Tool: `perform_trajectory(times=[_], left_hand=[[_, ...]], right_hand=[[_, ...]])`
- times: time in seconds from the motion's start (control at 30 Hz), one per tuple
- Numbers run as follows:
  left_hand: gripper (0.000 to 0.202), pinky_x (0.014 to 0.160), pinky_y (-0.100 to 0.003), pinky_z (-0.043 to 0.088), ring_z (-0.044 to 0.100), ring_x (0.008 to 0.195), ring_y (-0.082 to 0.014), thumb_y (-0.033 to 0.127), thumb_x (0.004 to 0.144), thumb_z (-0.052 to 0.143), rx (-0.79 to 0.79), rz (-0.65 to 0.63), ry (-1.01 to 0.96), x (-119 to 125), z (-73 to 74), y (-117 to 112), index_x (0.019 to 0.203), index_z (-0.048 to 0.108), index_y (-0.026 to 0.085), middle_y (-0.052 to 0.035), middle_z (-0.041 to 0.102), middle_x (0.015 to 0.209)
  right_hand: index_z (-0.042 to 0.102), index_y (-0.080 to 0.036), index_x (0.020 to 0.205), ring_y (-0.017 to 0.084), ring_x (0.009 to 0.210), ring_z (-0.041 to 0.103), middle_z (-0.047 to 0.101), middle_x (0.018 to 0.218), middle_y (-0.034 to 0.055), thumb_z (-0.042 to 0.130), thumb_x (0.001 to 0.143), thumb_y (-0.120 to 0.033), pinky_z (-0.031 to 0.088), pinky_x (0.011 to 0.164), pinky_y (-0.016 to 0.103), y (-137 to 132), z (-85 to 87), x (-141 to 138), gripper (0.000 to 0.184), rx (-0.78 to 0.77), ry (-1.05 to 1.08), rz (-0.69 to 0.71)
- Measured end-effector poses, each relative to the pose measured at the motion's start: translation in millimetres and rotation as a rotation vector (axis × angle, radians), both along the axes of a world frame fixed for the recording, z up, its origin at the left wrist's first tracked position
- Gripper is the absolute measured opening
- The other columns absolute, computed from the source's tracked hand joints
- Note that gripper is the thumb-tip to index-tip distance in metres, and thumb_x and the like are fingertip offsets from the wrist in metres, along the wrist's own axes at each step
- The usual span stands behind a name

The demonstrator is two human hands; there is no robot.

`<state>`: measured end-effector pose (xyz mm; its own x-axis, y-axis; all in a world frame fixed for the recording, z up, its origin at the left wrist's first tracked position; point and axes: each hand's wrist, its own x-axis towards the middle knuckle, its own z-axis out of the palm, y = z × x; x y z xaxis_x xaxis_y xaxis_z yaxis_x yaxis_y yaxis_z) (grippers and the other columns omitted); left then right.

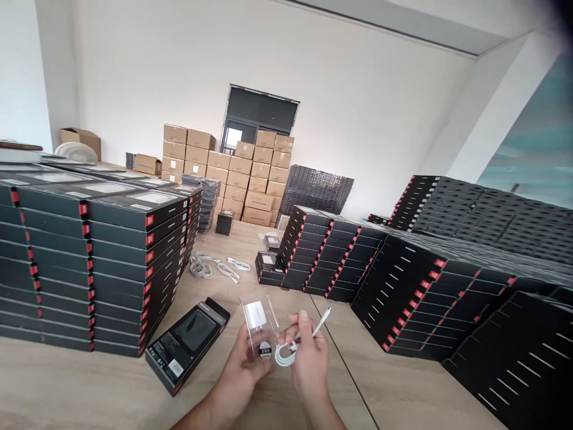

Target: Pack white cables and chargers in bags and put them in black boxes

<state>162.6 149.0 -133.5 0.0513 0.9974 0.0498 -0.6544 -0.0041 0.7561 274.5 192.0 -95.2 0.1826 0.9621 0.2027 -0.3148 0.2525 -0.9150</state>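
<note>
My left hand [244,364] is closed around a clear plastic tray [271,312] with a white charger [255,315] set in its upper part. A round black label [265,350] shows at the lower end of the tray. In my right hand [310,352] is a coiled white charging cable [285,356], pinched between thumb and fingers, its connector end sticking up to the right. The cable coil is close beside the tray's right edge. To the left of my hands, a black box [190,340] with an open end flap lies on the table [134,388].
High stacks of black boxes stand at left [116,269] and right [412,286]. Several loose white cables [215,267] lie farther back, near a small black box [270,267]. Brown cartons [242,173] and a dark tray stack [316,190] are at the back.
</note>
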Motion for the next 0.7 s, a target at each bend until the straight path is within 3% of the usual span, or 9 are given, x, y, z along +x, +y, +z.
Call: perform_trajectory(times=[0.07,0.13,0.23,0.33,0.43,0.57,0.63,0.7], left_hand=[[0.063,0.089,-0.038,0.049,0.055,0.121,-0.0337,0.022,0.058,0.086,0.04,-0.055,-0.056,1,2.7,-1,0.116,0.061,0.024,-0.0133,0.061,0.13],[0.064,0.088,-0.037,0.049,0.058,0.116,-0.0325,0.019,0.057,0.085,0.042,-0.065,-0.113,0,5.3,-1,0.116,0.062,0.025,-0.0118,0.063,0.127],[0.058,0.086,-0.035,0.049,0.061,0.111,-0.0296,0.014,0.056,0.082,-0.025,-0.038,-0.162,-4,8.1,-2,0.111,0.065,0.024,-0.0092,0.066,0.121],[0.055,0.088,-0.036,0.049,0.06,0.112,-0.0295,0.012,0.057,0.079,-0.049,-0.036,-0.211,-8,8.6,-2,0.11,0.066,0.022,-0.0095,0.065,0.124],[0.052,0.086,-0.038,0.051,0.062,0.111,-0.0307,0.019,0.063,0.08,-0.036,-0.002,-0.199,-12,7.2,-3,0.112,0.064,0.023,-0.011,0.066,0.122],[0.046,0.084,-0.038,0.053,0.065,0.105,-0.029,0.034,0.069,0.081,-0.048,0.085,-0.1,-18,5.8,1,0.11,0.064,0.022,-0.011,0.068,0.118],[0.046,0.08,-0.038,0.055,0.067,0.101,-0.0284,0.037,0.065,0.083,-0.07,0.131,-0.069,-22,6.4,4,0.105,0.065,0.021,-0.011,0.07,0.115],[0.048,0.076,-0.038,0.057,0.068,0.099,-0.0287,0.038,0.062,0.085,-0.103,0.166,-0.058,-25,8.0,6,0.101,0.066,0.02,-0.0114,0.071,0.113]], right_hand=[[0.069,-0.016,0.08,0.022,0.059,0.068,0.068,0.059,0.0046,0.063,0.078,-0.064,0.053,0.055,0.032,-1,-1.9,-1,0.049,0.015,-0.118,-0.033],[0.074,-0.015,0.081,0.028,0.083,0.071,0.076,0.088,0.0136,0.057,0.082,-0.065,0.056,0.07,0.036,0,-3.0,0,0.053,0.029,-0.27,-0.037],[0.077,-0.018,0.095,0.031,0.115,0.062,0.071,0.117,0.0144,0.048,0.089,-0.063,0.048,0.098,0.045,1,-6.2,0,0.054,0.081,-0.47,-0.017],[0.074,-0.021,0.111,0.03,0.131,0.048,0.062,0.133,0.0123,0.045,0.091,-0.059,0.032,0.113,0.049,4,-14.6,-3,0.051,0.181,-0.606,-0.003],[0.067,-0.024,0.124,0.029,0.143,0.031,0.051,0.145,0.0092,0.046,0.092,-0.056,0.022,0.119,0.049,5,-25.8,-10,0.049,0.272,-0.717,0.005],[0.059,-0.027,0.133,0.028,0.148,0.015,0.036,0.155,0.0052,0.048,0.091,-0.056,0.01,0.121,0.05,6,-34.1,-14,0.052,0.242,-0.793,0.053],[0.054,-0.028,0.138,0.028,0.147,0.022,0.039,0.154,0.0056,0.051,0.087,-0.058,0.017,0.119,0.049,9,-33.1,-11,0.058,0.19,-0.677,0.17],[0.052,-0.028,0.139,0.028,0.14,0.038,0.05,0.146,0.0082,0.051,0.085,-0.061,0.033,0.112,0.047,13,-29.7,-4,0.063,0.116,-0.448,0.319]])
